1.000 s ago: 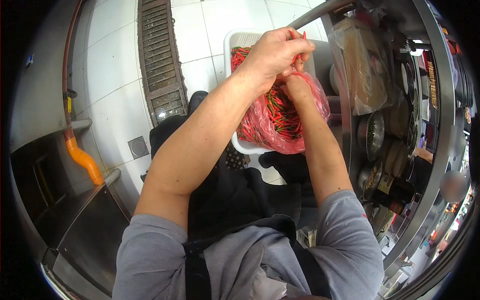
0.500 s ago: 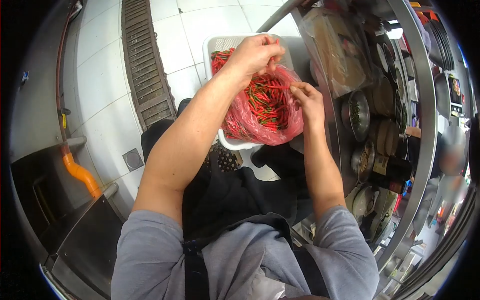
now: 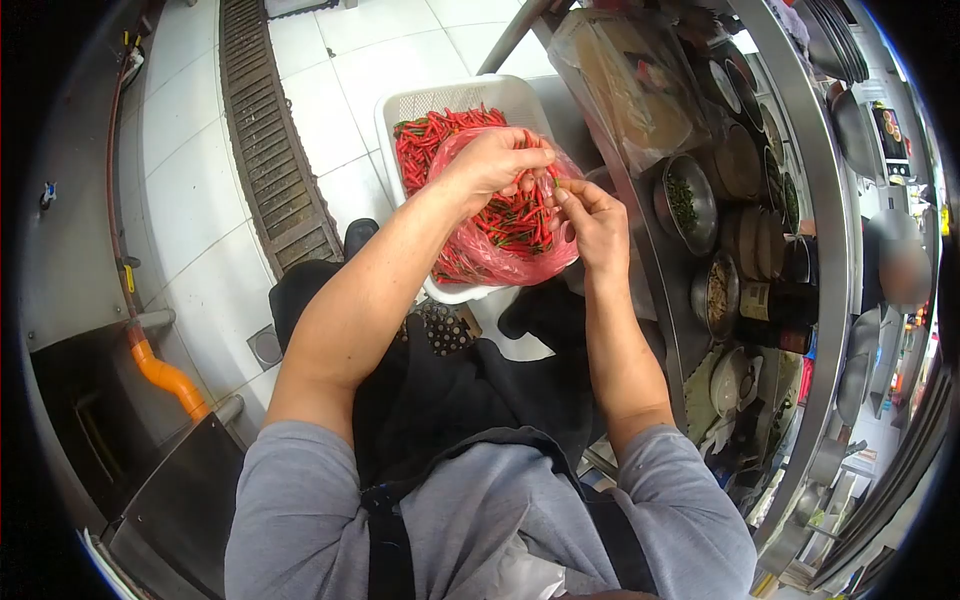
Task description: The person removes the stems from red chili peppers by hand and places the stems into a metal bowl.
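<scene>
A white mesh basket (image 3: 515,97) holds loose red chilies (image 3: 420,150) and an opened red plastic bag (image 3: 535,268). More chilies with green stems (image 3: 515,222) fill the bag. Over its mouth, my left hand (image 3: 500,162) is closed, with red chili showing beside its fingertips. My right hand (image 3: 598,222) pinches a chili by its green stem end, close to the left fingertips. How many chilies the left hand holds is hidden by its fingers.
To the right, a metal shelf rack (image 3: 835,300) carries a bowl of chopped greens (image 3: 683,205), another metal bowl (image 3: 716,295) and stacked dishes. A floor drain grate (image 3: 270,140) runs along the left. An orange pipe (image 3: 165,372) stands farther left.
My hands have come closer together, with the fingertips nearly meeting over the bag. My left hand has lowered toward the bag, uncovering more loose chilies in the basket. The whole view has shifted slightly.
</scene>
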Demonstrator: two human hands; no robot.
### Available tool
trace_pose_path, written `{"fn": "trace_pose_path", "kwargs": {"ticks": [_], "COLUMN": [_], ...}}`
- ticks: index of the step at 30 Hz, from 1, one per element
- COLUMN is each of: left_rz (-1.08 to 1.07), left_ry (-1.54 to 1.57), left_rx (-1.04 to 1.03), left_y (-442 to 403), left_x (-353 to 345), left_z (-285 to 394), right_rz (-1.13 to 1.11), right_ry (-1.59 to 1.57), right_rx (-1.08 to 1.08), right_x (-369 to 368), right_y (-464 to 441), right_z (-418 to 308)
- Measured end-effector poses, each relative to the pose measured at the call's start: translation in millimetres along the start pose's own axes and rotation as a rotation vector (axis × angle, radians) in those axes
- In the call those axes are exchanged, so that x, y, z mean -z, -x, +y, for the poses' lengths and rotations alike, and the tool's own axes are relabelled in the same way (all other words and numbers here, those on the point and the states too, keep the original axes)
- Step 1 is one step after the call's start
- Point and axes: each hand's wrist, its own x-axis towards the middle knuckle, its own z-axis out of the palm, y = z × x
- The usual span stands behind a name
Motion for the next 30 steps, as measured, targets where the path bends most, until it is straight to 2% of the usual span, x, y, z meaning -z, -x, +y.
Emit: {"fn": "trace_pose_path", "kwargs": {"ticks": [10,12,13,16,17,20,23,25,27,28,29,30], "left_rz": [-0.093,-0.101,-0.108,-0.173,-0.179,-0.22,-0.235,-0.077,-0.009,-0.016,-0.022,0.008], "left_ry": [0.072,0.086,0.098,-0.049,-0.05,-0.163,-0.182,-0.129,0.02,0.167,0.313,0.359], "left_rx": [0.054,0.084,0.116,0.212,0.21,0.307,0.309,0.212,0.079,0.058,0.037,-0.008], "left_y": [0,-1,-2,-1,0,4,5,7,8,8,9,8], "left_x": [-2,-3,-3,-3,-4,-13,-15,-16,-3,8,19,27], "left_z": [4,-1,-3,-7,-9,-16,-20,-8,10,18,24,29], "right_rz": [0.064,0.073,0.077,-0.064,-0.059,-0.26,-0.348,-0.093,0.195,0.372,0.492,0.514], "right_ry": [0.196,0.435,0.437,0.688,0.692,0.826,0.841,0.838,0.718,0.678,0.693,0.833], "right_rx": [0.016,0.314,0.314,0.51,0.51,0.587,0.572,0.626,0.43,0.231,0.23,0.231], "right_x": [1,4,6,12,15,23,28,47,84,100,122,142], "right_y": [9,12,16,27,30,41,49,42,31,24,14,4], "right_z": [2,3,0,-5,-5,-5,-9,-23,-37,-46,-39,-35]}}
